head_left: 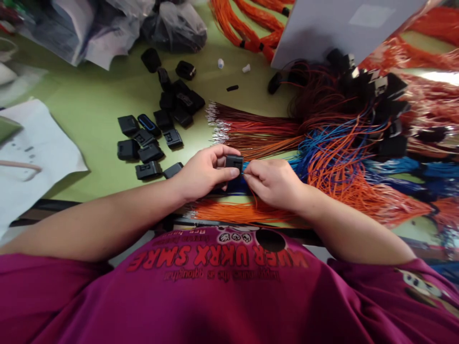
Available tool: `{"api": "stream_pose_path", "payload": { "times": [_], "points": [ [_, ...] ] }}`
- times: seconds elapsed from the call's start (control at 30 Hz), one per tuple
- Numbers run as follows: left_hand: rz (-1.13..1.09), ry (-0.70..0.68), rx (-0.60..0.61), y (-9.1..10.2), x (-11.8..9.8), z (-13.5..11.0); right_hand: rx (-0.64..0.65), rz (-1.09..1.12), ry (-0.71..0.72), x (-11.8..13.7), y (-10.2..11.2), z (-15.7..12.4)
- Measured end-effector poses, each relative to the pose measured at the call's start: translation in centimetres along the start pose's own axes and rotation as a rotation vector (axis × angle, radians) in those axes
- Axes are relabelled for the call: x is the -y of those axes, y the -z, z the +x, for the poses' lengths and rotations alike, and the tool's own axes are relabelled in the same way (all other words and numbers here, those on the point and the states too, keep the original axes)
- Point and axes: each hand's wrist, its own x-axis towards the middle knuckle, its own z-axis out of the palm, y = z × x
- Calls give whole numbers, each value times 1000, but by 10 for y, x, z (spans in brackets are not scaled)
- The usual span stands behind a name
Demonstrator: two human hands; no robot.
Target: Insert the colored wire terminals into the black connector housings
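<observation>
In my left hand [206,173] is a black plastic connector housing [234,162], gripped between thumb and fingers. Close against its right side, my right hand [270,181] pinches a thin wire, its colour hard to make out at the fingertips. Under and around both hands lie bundles of cut wires: brown wires [254,116] behind, dark blue wires [236,186] beneath, and orange wires [233,210] nearest my body. Silvery terminals [218,124] tip the left ends of the brown and red wires. Several loose black connector housings [150,152] sit left of my left hand.
Wired black connectors [390,100] pile up at the right beside a tangle of orange and blue wires [337,162]. A grey panel [319,33] stands at the back. Plastic bags [175,26] and a white sheet [43,143] lie left. Small white pieces [245,68] rest behind the wires.
</observation>
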Motion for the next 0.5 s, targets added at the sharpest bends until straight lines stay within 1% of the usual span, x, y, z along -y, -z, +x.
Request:
{"api": "stream_pose_path", "payload": {
  "times": [0.13, 0.3, 0.4, 0.5],
  "points": [
    [69, -27, 1, 0, -1, -1, -13, 60, 8, 0, -1, 0],
    [60, -27, -13, 2, -3, -1, -101, 186, -19, -1, -1, 0],
    [37, -15, -9, 2, -3, 0, -126, 151, -9, -1, -3, -1],
    [69, -23, -2, 1, -2, 0, -113, 78, 11, 0, -8, -1]
  ]
}}
